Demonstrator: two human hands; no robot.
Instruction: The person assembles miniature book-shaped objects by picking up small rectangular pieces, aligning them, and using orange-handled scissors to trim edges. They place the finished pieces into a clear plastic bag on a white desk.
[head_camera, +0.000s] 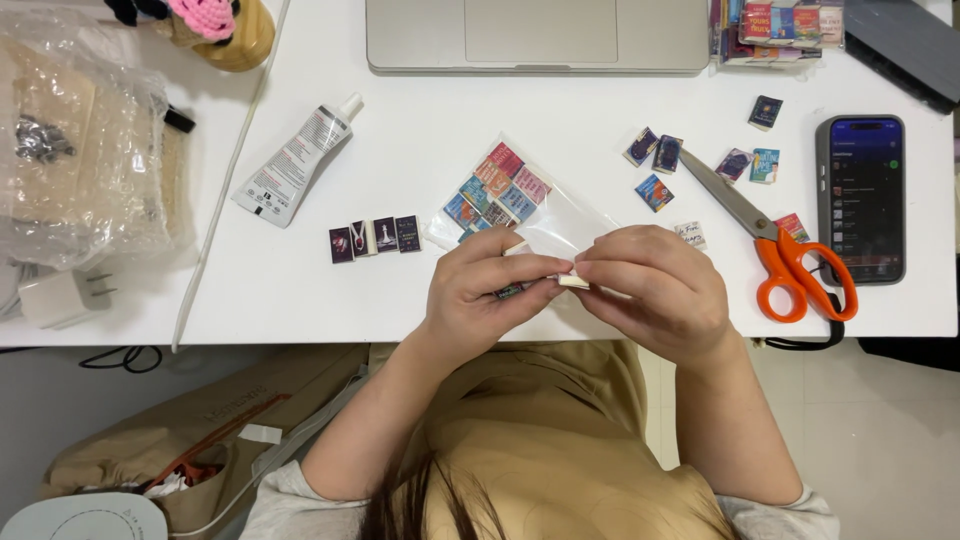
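Head view: both hands, left hand (480, 290) and right hand (655, 285), are pinching a tiny white paper block (573, 281) between fingers, steadying it above the white table (420, 300).

A white table (420, 300) is carrying a laptop (537, 37) at its far edge, a glue tube (296, 163) lying slantwise, a row of four tiny dark book covers (375, 238), a clear bag of coloured miniature covers (510, 195), orange-handled scissors (775, 240), loose little covers (655, 155) scattered beside the blades, and a phone (861, 198) lying near the right edge
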